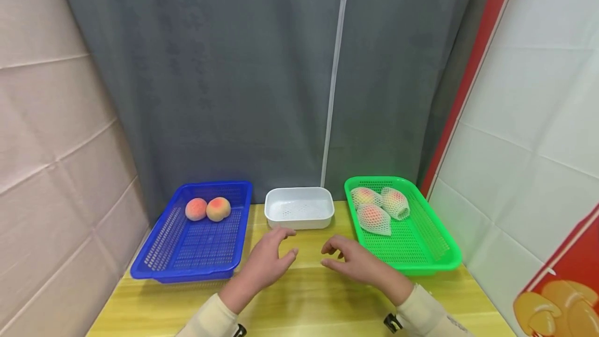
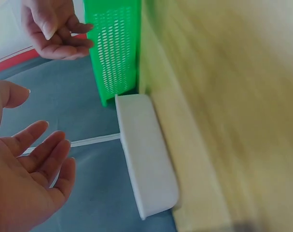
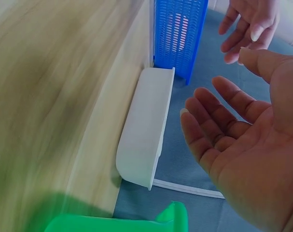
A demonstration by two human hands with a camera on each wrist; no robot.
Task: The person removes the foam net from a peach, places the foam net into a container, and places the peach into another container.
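Note:
My left hand (image 1: 269, 257) hovers over the table with loosely bent fingers, nothing in it, just in front of a small white basket (image 1: 299, 224). Facing it, my right hand (image 1: 352, 260) is likewise relaxed and holds nothing, near the left side of the green basket (image 1: 421, 243). Inside that basket lie three peaches in white foam nets, one of them a netted peach (image 1: 373, 217) at the front. At the left, two bare peaches, a redder peach (image 1: 196, 209) and a paler peach (image 1: 218, 209), sit side by side in the blue basket (image 1: 206, 248).
The wooden table (image 1: 299, 295) carries all three baskets along its back. A grey curtain (image 1: 234, 77) hangs right behind them. Pale walls close in on both sides, the right wall (image 1: 529, 118) bearing a red printed panel low down.

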